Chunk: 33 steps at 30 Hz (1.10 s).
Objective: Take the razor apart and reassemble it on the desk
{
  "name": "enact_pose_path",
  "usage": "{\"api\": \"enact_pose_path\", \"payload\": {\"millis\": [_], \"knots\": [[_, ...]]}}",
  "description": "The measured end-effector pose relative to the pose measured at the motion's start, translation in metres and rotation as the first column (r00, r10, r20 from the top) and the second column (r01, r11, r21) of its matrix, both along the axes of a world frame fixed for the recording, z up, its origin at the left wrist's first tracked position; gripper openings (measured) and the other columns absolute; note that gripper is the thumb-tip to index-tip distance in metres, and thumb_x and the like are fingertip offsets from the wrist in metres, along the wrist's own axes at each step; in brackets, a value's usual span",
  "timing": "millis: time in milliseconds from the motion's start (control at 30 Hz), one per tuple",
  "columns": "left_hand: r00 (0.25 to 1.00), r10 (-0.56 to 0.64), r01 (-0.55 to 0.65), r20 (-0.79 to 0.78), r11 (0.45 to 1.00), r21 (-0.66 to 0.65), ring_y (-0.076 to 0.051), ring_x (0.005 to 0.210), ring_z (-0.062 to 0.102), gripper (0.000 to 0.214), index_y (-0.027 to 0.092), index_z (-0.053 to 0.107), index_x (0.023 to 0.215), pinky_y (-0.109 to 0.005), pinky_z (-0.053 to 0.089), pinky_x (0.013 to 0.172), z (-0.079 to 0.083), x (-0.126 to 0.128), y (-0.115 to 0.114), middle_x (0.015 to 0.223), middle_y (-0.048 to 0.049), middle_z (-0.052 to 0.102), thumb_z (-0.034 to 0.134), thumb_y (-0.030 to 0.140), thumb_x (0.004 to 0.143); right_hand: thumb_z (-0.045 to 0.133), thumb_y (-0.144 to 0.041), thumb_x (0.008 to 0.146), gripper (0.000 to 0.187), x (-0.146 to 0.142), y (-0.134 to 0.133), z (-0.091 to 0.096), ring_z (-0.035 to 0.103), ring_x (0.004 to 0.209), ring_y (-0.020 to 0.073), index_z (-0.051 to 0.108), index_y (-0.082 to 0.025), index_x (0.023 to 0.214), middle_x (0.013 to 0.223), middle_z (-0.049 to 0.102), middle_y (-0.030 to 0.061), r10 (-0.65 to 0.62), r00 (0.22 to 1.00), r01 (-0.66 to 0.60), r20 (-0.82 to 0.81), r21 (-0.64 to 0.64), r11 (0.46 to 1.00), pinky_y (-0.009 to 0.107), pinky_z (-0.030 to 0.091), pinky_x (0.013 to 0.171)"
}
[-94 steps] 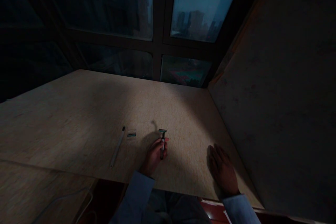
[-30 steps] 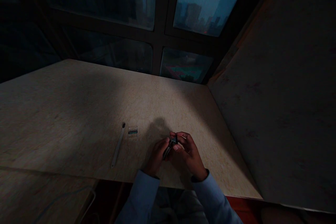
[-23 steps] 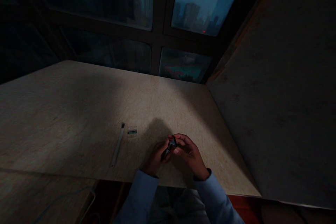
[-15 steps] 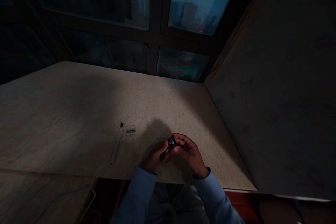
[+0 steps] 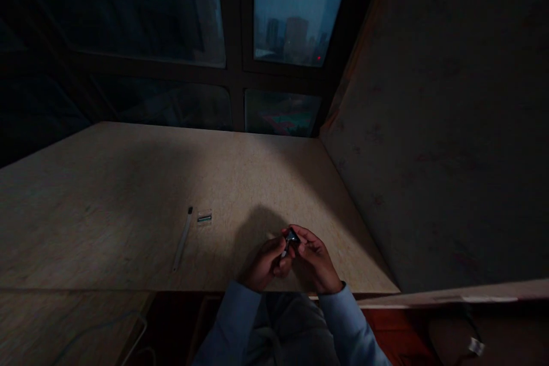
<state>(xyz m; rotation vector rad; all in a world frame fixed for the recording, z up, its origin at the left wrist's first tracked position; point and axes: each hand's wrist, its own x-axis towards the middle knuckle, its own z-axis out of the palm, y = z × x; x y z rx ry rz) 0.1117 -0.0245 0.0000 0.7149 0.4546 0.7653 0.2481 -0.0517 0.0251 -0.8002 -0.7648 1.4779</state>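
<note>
Both hands meet low over the front part of the pale table. My left hand (image 5: 265, 263) is closed, its thumb and fingers pinching a small dark, shiny piece (image 5: 292, 237) with a short pale stem pointing down. From the other side, the fingertips of my right hand (image 5: 318, 260) close on the same piece. Its exact kind is too small and dim to make out. Left of the hands lies a thin white stick (image 5: 183, 240) with a dark tip. Beside that stick is a small clear packet (image 5: 205, 214) with a dark, teal-edged strip in it.
The marbled table (image 5: 141, 183) runs back to a dark-framed window (image 5: 295, 11). A patterned wall (image 5: 429, 143) bounds the right side. At lower left, a pale cable (image 5: 139, 331) hangs over a lower surface. My hands cast a shadow on the tabletop.
The view has shifted slightly, so the table things appear further left. Both hands still hold the small dark piece, which is turned a little between the fingers.
</note>
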Motion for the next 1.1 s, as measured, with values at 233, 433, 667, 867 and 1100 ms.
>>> {"api": "enact_pose_path", "payload": {"millis": [233,433,667,867,1100], "knots": [[0.983,0.121,-0.108,-0.141,0.990,0.092,-0.003,0.040,0.024,0.051,0.016,0.054,0.075,-0.021,0.016,0.043,0.034,0.036,-0.018,0.050,0.0086,0.038,0.062,0.066,0.080,0.084,-0.051,0.064,0.049,0.012,-0.012,-0.001,0.068,0.085,0.0216,0.076,-0.026,0.105,0.110,0.076,0.0081,-0.171,0.972,0.171,-0.163,-0.011,0.985,0.040,0.054,0.086],[0.956,0.207,-0.174,-0.209,0.971,0.166,-0.004,0.040,0.023,0.052,0.018,0.048,0.068,-0.023,0.014,0.042,0.055,0.051,-0.036,0.049,0.0082,0.036,0.060,0.066,0.081,0.082,-0.057,0.064,0.052,0.018,-0.019,0.007,0.068,0.094,0.0259,0.074,-0.026,0.105,0.106,0.075,0.0091,-0.218,0.961,0.220,-0.168,-0.007,0.975,0.042,0.054,0.087],[0.943,0.235,-0.210,-0.234,0.969,0.127,-0.003,0.039,0.021,0.050,0.018,0.051,0.069,-0.023,0.013,0.042,0.059,0.056,-0.044,0.046,0.0090,0.033,0.062,0.065,0.080,0.081,-0.057,0.064,0.048,0.019,-0.023,0.014,0.068,0.091,0.0251,0.075,-0.025,0.100,0.097,0.075,0.0078,-0.208,0.959,0.214,-0.194,0.013,0.977,0.039,0.055,0.083],[0.945,0.242,-0.226,-0.220,0.970,0.093,-0.003,0.039,0.021,0.050,0.017,0.051,0.068,-0.022,0.014,0.041,0.058,0.057,-0.047,0.047,0.0092,0.032,0.062,0.064,0.081,0.081,-0.056,0.066,0.045,0.019,-0.026,0.020,0.068,0.085,0.0221,0.076,-0.025,0.099,0.096,0.076,0.0065,-0.178,0.969,0.188,-0.174,0.044,0.981,0.034,0.055,0.078],[0.925,0.288,-0.261,-0.247,0.955,0.140,-0.004,0.041,0.021,0.051,0.017,0.051,0.066,-0.022,0.013,0.042,0.056,0.054,-0.047,0.048,0.0083,0.032,0.062,0.065,0.080,0.080,-0.058,0.064,0.048,0.014,-0.027,0.023,0.067,0.076,0.0224,0.075,-0.023,0.096,0.094,0.075,0.0085,-0.210,0.965,0.215,-0.160,0.015,0.977,0.034,0.056,0.066]]}}
